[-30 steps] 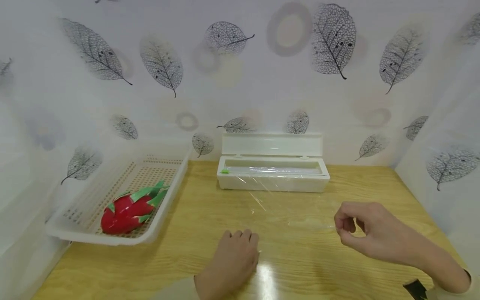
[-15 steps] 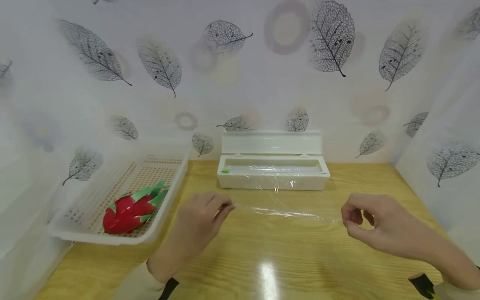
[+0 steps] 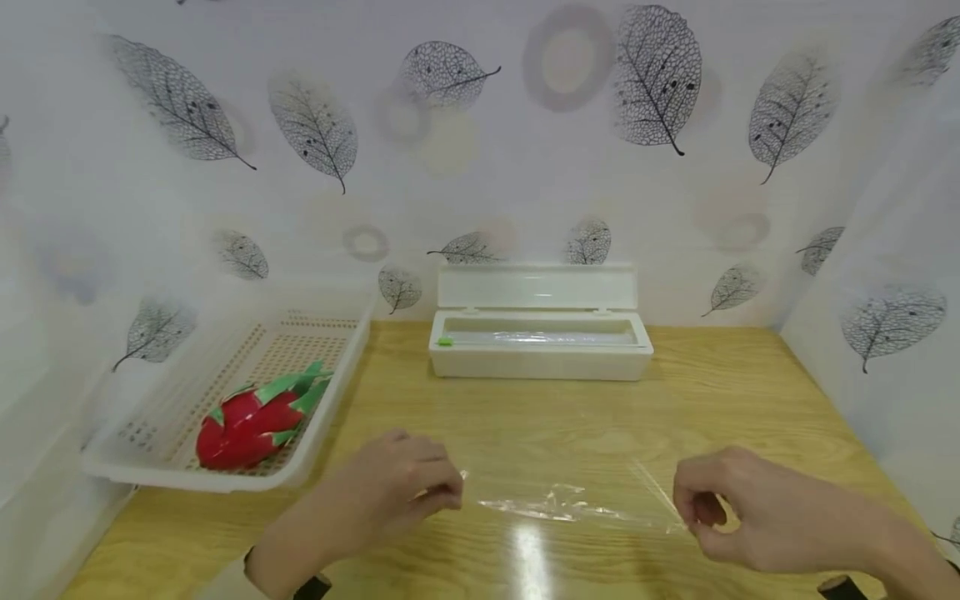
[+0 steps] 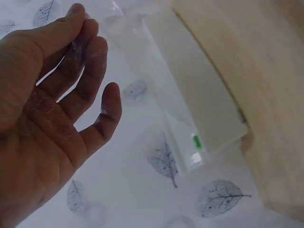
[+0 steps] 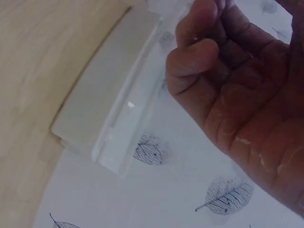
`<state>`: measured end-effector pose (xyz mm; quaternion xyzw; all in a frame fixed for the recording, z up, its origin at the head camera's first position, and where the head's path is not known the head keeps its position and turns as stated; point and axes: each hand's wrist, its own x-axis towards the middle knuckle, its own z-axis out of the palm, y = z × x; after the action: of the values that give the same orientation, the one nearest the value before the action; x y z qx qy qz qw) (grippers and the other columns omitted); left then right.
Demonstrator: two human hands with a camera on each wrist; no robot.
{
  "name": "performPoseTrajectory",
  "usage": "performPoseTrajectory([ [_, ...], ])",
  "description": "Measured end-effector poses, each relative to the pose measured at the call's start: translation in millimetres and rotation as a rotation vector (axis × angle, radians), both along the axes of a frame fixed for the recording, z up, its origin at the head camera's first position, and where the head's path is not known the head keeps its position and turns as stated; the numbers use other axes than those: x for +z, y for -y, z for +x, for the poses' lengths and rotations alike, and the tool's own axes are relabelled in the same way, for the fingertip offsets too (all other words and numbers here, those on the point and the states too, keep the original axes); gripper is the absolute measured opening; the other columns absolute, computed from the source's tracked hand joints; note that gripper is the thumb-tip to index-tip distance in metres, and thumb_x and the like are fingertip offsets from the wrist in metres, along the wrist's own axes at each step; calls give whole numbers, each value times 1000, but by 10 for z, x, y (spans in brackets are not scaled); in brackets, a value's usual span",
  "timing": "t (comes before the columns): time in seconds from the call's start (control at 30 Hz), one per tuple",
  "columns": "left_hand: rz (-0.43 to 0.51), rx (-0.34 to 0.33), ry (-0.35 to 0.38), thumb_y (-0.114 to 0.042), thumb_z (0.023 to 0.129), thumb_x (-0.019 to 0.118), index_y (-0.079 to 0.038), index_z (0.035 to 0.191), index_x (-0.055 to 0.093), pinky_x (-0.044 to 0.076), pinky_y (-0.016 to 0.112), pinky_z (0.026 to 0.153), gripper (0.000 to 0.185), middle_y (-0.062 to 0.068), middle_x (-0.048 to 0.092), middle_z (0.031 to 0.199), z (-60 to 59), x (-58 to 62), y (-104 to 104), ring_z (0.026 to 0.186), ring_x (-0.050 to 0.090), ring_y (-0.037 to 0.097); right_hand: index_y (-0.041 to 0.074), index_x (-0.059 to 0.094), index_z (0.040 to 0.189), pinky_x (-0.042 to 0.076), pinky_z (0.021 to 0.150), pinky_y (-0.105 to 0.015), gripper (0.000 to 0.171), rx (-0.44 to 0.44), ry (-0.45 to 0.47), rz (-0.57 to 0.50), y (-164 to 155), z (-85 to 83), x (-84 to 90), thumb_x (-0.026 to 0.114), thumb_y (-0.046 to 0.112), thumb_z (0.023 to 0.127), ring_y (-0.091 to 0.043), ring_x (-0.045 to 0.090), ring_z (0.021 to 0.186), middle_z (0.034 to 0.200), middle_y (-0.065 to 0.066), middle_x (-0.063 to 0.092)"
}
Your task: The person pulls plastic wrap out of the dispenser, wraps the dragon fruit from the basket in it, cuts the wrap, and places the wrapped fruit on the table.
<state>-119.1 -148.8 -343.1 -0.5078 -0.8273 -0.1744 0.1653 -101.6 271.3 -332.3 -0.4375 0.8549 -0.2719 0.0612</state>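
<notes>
A crumpled sheet of cling film (image 3: 573,506) is stretched low over the wooden table (image 3: 750,400), in front of the open cling film dispenser (image 3: 540,346) and apart from it. One end is pinched by the left hand (image 3: 401,487), the other by the right hand (image 3: 738,508) — fingers curled on the film. Left of the dispenser, a dragon fruit (image 3: 255,414) is seen in a white perforated basket (image 3: 187,392).

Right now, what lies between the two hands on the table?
In the head view, a crumpled strip of clear cling film stretches between the left hand and the right hand, each pinching an end, just above bare wooden table.
</notes>
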Motion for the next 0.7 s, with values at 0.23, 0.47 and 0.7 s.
performPoseTrajectory([
  [0.23,-250,21,217,-30,92,74,-30,88,73,31,13,69,5,-22,63,83,44,-488,-73,78,56,-13,26,59,77,38,52,-11,31,30,108,136,117,-9,-514,72,-3,77,13,36,63,71,23,43],
  [0.47,-365,77,352,-31,96,70,-33,89,75,33,15,71,8,-23,62,85,67,-678,-99,80,54,-11,23,62,73,36,50,-12,26,4,161,207,214,-45,-810,72,1,83,11,33,58,67,24,41],
  [0.7,-372,80,327,-30,95,71,-34,91,76,40,17,72,8,-23,64,86,83,-705,-76,81,56,-10,22,63,72,38,52,-15,28,-78,218,275,204,-61,-809,70,-4,78,8,39,61,68,22,48],
])
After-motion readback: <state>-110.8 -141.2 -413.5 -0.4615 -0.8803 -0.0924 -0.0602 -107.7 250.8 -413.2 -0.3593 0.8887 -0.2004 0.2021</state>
